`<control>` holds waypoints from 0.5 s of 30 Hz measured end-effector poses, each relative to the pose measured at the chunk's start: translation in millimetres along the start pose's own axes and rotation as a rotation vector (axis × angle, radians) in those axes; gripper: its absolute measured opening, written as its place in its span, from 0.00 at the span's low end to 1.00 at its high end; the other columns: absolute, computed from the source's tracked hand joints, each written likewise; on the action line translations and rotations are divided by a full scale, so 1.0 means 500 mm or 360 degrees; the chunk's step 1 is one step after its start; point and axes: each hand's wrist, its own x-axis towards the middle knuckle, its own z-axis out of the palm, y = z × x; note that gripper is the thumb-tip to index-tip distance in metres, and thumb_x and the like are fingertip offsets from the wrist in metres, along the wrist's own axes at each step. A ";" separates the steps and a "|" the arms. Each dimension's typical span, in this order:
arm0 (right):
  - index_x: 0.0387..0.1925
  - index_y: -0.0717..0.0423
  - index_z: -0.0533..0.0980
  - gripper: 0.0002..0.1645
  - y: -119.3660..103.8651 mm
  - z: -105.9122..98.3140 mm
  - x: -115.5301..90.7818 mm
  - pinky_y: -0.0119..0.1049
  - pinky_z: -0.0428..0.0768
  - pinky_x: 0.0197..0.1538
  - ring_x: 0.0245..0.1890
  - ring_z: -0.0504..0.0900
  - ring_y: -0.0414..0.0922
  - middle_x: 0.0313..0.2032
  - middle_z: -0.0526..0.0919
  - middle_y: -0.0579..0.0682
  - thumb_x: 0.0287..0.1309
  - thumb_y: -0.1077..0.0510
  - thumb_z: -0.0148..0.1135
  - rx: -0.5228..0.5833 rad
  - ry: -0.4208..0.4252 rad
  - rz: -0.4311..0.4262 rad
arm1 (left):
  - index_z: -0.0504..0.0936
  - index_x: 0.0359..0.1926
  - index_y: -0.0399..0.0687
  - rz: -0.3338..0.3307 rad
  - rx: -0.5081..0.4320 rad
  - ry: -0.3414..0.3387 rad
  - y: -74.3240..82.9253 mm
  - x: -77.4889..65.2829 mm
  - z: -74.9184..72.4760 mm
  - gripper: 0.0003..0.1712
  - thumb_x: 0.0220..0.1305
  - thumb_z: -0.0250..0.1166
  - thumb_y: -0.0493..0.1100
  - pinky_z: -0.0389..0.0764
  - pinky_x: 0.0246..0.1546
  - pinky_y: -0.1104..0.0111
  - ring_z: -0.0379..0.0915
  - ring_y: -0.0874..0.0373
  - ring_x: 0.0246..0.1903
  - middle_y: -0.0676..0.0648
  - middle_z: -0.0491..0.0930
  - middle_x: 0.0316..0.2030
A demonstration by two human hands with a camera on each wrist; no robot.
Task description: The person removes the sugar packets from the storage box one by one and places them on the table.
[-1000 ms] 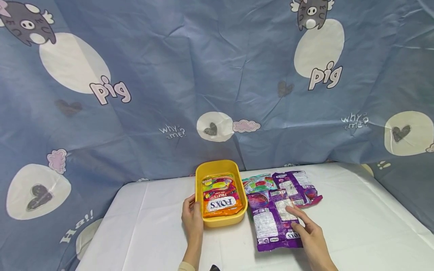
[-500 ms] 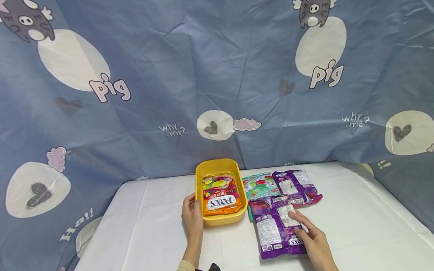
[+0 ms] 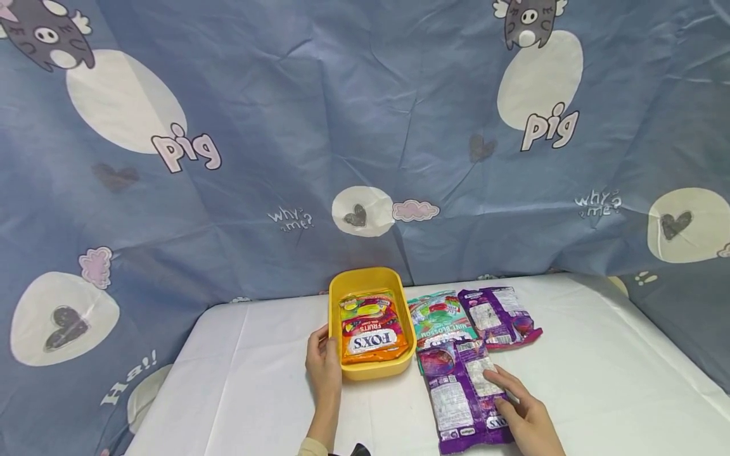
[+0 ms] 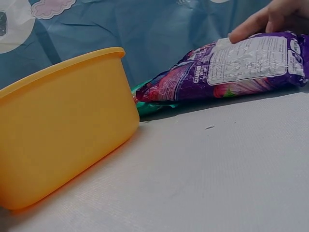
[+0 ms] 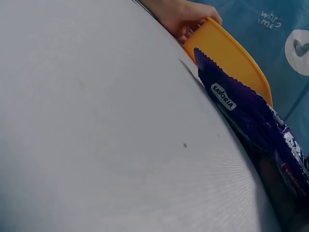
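Note:
My left hand (image 3: 325, 367) grips the left side of a yellow plastic container (image 3: 376, 372), its thumb near the rim. Inside lies a red and orange Fox's fruits candy bag (image 3: 373, 326). To the right, my right hand (image 3: 530, 418) holds a purple Fox's candy bag (image 3: 453, 405) by its right side, thumb and index finger on top. Dark shapes under the bag in the right wrist view look like fingers but are dim. This purple bag (image 4: 251, 63) is tilted in the left wrist view and overlaps a green Mint Blossom candy bag (image 3: 445, 316).
A second purple candy bag (image 3: 499, 316) lies at the back right, beside the green one. White cloth covers the table (image 3: 262, 380). A blue printed curtain (image 3: 256, 158) hangs right behind the table's far edge.
My right hand has drawn the purple candy bag toward me, uncovering more of the green Mint Blossom bag. My left hand and the yellow container stay in place.

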 end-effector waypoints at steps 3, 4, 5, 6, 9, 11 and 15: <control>0.59 0.53 0.72 0.24 0.001 0.004 -0.005 0.13 0.68 0.50 0.52 0.56 0.07 0.66 0.65 0.58 0.62 0.67 0.50 0.0019 -0.0005 -0.0013 | 0.74 0.56 0.51 -0.0004 0.0015 0.0000 -0.002 0.001 -0.002 0.18 0.66 0.51 0.41 0.73 0.45 0.81 0.72 0.56 0.50 0.48 0.76 0.53; 0.59 0.52 0.72 0.24 0.001 0.004 -0.007 0.14 0.69 0.49 0.51 0.56 0.08 0.66 0.64 0.59 0.62 0.67 0.50 0.0017 -0.0008 -0.0010 | 0.74 0.56 0.51 -0.0007 0.0022 0.0001 -0.002 0.001 -0.002 0.18 0.66 0.51 0.42 0.74 0.46 0.78 0.72 0.56 0.50 0.48 0.76 0.53; 0.59 0.53 0.72 0.24 0.001 0.005 -0.009 0.14 0.70 0.49 0.51 0.56 0.08 0.66 0.64 0.59 0.62 0.68 0.49 0.0010 -0.0011 -0.0012 | 0.74 0.56 0.52 -0.0009 0.0029 0.0000 -0.002 0.001 -0.002 0.18 0.66 0.52 0.42 0.76 0.47 0.75 0.72 0.56 0.50 0.48 0.76 0.53; 0.59 0.53 0.72 0.25 0.001 0.006 -0.010 0.15 0.70 0.48 0.50 0.56 0.08 0.66 0.64 0.59 0.61 0.68 0.49 0.0004 -0.0011 -0.0013 | 0.74 0.56 0.52 -0.0014 0.0032 -0.0002 -0.003 0.001 -0.003 0.18 0.66 0.52 0.42 0.77 0.48 0.72 0.72 0.57 0.50 0.48 0.76 0.53; 0.59 0.55 0.72 0.25 0.003 0.009 -0.013 0.17 0.73 0.47 0.50 0.58 0.10 0.65 0.65 0.60 0.61 0.69 0.49 -0.0035 -0.0020 -0.0058 | 0.74 0.56 0.52 -0.0018 0.0040 -0.0007 -0.004 0.000 -0.004 0.18 0.66 0.52 0.42 0.78 0.50 0.67 0.72 0.57 0.50 0.49 0.76 0.53; 0.58 0.57 0.73 0.25 0.005 0.011 -0.013 0.17 0.73 0.47 0.52 0.64 0.16 0.64 0.67 0.60 0.59 0.70 0.50 -0.0133 0.0002 -0.0126 | 0.74 0.56 0.52 -0.0015 0.0027 -0.0009 -0.004 0.001 -0.004 0.18 0.66 0.52 0.42 0.78 0.49 0.69 0.72 0.57 0.49 0.49 0.76 0.53; 0.56 0.56 0.74 0.25 0.007 0.007 -0.012 0.19 0.73 0.46 0.56 0.75 0.44 0.61 0.71 0.58 0.56 0.70 0.52 -0.0363 0.0041 -0.0197 | 0.75 0.55 0.52 0.0004 0.0004 -0.0002 -0.003 0.001 -0.004 0.17 0.66 0.52 0.42 0.75 0.45 0.79 0.73 0.56 0.48 0.48 0.77 0.52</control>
